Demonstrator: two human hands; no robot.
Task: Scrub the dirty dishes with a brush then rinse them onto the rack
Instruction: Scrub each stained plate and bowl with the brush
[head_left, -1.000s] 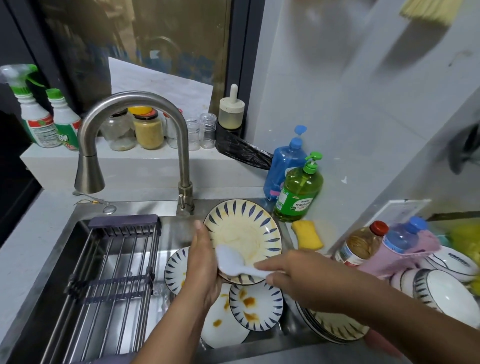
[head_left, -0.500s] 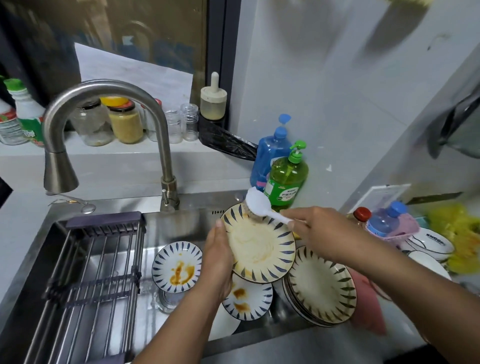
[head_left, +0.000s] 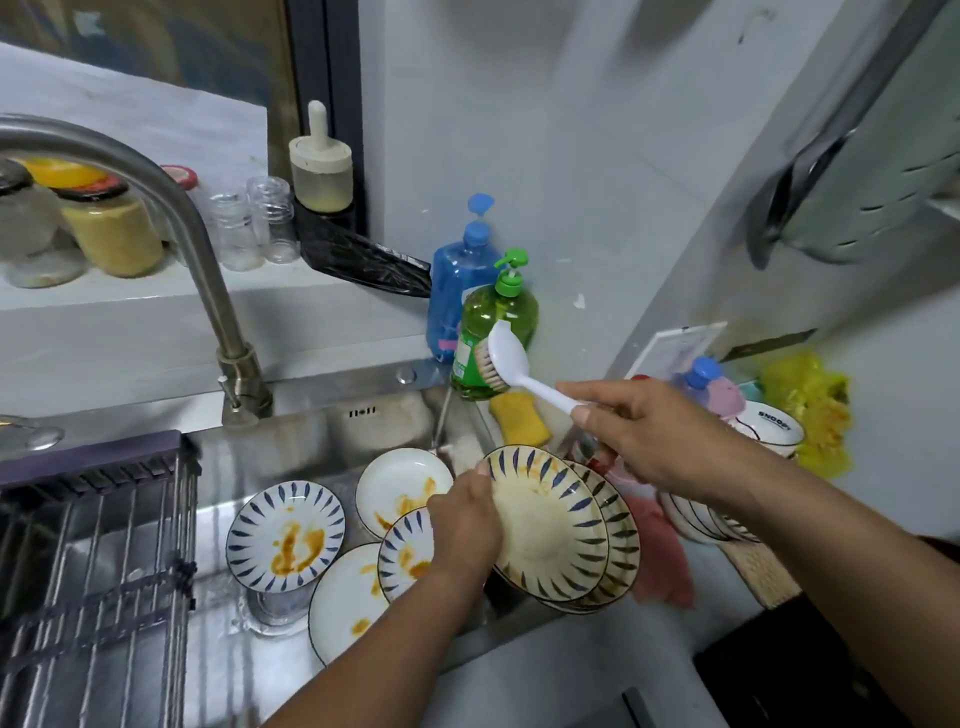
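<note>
My left hand grips the left rim of a blue-striped plate, held tilted over the sink's right edge. My right hand holds a white dish brush by its handle. The brush head is raised clear of the plate, in front of the green soap bottle. Several sauce-stained plates lie in the sink. A similar striped plate leans behind the held one. The dark drying rack spans the sink's left side.
The steel faucet arches at the left. A blue bottle and yellow sponge sit behind the sink. Stacked bowls, bottles and a pink cloth crowd the right counter. Jars line the back ledge.
The brush has lifted off the plate and moved up and right, toward the green bottle. The held plate has shifted right and lower, over the stacked plate.
</note>
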